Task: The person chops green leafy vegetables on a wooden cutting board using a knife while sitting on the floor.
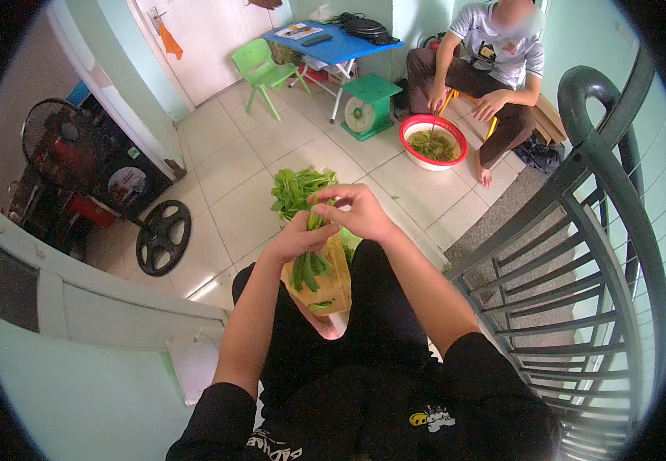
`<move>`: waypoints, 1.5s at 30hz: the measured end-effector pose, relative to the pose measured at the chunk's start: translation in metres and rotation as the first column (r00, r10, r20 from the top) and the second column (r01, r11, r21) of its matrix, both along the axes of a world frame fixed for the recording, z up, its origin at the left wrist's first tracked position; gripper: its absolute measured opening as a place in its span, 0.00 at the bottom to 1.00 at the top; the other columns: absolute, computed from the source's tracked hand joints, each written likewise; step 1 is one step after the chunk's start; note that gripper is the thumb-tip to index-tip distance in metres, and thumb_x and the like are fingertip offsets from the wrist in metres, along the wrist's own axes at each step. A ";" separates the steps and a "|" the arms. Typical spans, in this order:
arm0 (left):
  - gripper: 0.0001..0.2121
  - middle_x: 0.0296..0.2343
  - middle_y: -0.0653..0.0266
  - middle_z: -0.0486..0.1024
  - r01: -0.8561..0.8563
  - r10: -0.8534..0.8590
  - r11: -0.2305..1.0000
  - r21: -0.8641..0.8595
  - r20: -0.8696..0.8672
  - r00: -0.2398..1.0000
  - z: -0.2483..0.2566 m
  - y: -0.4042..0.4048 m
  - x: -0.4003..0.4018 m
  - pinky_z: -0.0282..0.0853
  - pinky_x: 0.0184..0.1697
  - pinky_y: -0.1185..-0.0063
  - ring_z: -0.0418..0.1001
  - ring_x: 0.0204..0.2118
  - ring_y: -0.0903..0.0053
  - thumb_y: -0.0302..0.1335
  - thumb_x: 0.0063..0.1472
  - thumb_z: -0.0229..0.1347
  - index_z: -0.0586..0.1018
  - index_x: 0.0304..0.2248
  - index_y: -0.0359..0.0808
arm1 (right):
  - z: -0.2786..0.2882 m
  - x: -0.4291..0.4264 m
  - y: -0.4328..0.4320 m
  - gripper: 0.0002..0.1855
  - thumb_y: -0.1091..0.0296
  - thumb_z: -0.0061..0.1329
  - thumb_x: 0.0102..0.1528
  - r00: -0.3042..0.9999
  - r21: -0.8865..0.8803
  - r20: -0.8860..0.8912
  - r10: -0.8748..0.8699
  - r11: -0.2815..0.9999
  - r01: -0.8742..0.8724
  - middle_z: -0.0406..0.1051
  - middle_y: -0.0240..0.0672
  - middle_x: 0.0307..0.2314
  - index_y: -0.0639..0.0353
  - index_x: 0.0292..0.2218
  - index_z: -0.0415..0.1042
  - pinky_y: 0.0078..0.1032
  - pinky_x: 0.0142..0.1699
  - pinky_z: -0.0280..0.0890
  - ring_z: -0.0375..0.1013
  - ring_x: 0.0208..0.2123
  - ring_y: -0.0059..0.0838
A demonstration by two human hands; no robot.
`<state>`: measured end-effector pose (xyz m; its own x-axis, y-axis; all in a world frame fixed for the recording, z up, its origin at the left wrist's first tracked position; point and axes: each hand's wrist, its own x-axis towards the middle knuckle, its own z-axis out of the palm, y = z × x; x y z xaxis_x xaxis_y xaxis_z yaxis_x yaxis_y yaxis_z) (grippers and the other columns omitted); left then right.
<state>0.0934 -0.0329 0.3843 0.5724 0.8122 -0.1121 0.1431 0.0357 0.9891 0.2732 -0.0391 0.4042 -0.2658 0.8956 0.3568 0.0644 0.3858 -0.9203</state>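
My left hand (pixel 298 236) is closed around the stems of a bunch of leafy greens (pixel 310 271), whose leaves hang down over a wooden cutting board (pixel 333 282). Close above it, my right hand (pixel 356 210) has thumb and fingertips at the stem ends, touching or pinching them; which one is hard to tell. A pile of more leafy greens (pixel 295 193) lies just beyond my hands. On the board's near end is a small green piece (pixel 320 305). Something light green, partly hidden, shows beside the board under my right wrist.
A person (pixel 497 63) sits at the back right, one hand at a red-rimmed basin (pixel 408 147) holding greens. Nearby stand a green scale (pixel 371 95), a blue table (pixel 339 49) and a green chair (pixel 275 74). A fan (pixel 163 237) stands left; a metal stair railing (pixel 563 322) runs along the right.
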 end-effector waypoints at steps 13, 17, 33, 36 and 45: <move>0.13 0.18 0.72 0.68 -0.032 0.083 0.973 0.231 -0.217 0.973 -0.017 0.005 0.003 0.59 0.23 0.81 0.63 0.21 0.87 0.36 0.59 0.56 0.73 0.27 0.33 | 0.003 -0.007 0.002 0.08 0.75 0.57 0.46 0.965 0.351 0.063 -0.254 0.911 0.217 0.76 0.36 0.33 0.58 0.32 0.79 0.30 0.46 0.66 0.73 0.39 0.35; 0.13 0.19 0.69 0.69 -0.038 0.094 0.969 0.242 -0.224 0.970 -0.016 0.009 0.001 0.62 0.26 0.79 0.65 0.23 0.84 0.35 0.60 0.54 0.73 0.30 0.30 | 0.008 -0.009 0.003 0.08 0.73 0.58 0.44 0.948 0.266 0.069 -0.311 0.921 0.283 0.76 0.40 0.28 0.58 0.31 0.79 0.31 0.41 0.68 0.75 0.34 0.39; 0.13 0.21 0.70 0.68 -0.245 0.212 0.918 0.311 0.135 0.968 -0.017 0.000 -0.005 0.63 0.28 0.81 0.65 0.22 0.84 0.33 0.67 0.43 0.74 0.39 0.31 | 0.029 0.027 0.020 0.07 0.71 0.50 0.57 0.754 0.134 -0.415 -0.508 0.786 0.603 0.76 0.32 0.26 0.65 0.35 0.75 0.19 0.37 0.67 0.72 0.28 0.17; 0.12 0.20 0.71 0.67 -0.276 0.238 0.959 0.072 0.330 0.913 -0.024 0.012 -0.022 0.61 0.26 0.83 0.63 0.20 0.85 0.32 0.67 0.46 0.73 0.40 0.31 | 0.032 0.020 0.012 0.07 0.71 0.50 0.57 0.827 0.115 -0.356 -0.434 0.858 0.500 0.76 0.32 0.25 0.65 0.35 0.75 0.18 0.37 0.67 0.72 0.28 0.16; 0.18 0.33 0.69 0.73 -0.225 0.182 0.966 0.129 0.279 0.943 -0.006 0.005 -0.010 0.68 0.35 0.80 0.70 0.33 0.83 0.27 0.54 0.61 0.73 0.43 0.33 | 0.003 -0.032 -0.004 0.07 0.69 0.60 0.47 0.943 0.085 0.008 -0.333 0.940 0.332 0.75 0.28 0.25 0.60 0.30 0.79 0.18 0.33 0.63 0.68 0.25 0.17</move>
<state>0.0832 -0.0280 0.3784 0.3850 0.9093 0.1580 -0.1164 -0.1220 0.9857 0.2408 -0.0429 0.4067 0.0337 0.9025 0.4294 0.2214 0.4122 -0.8838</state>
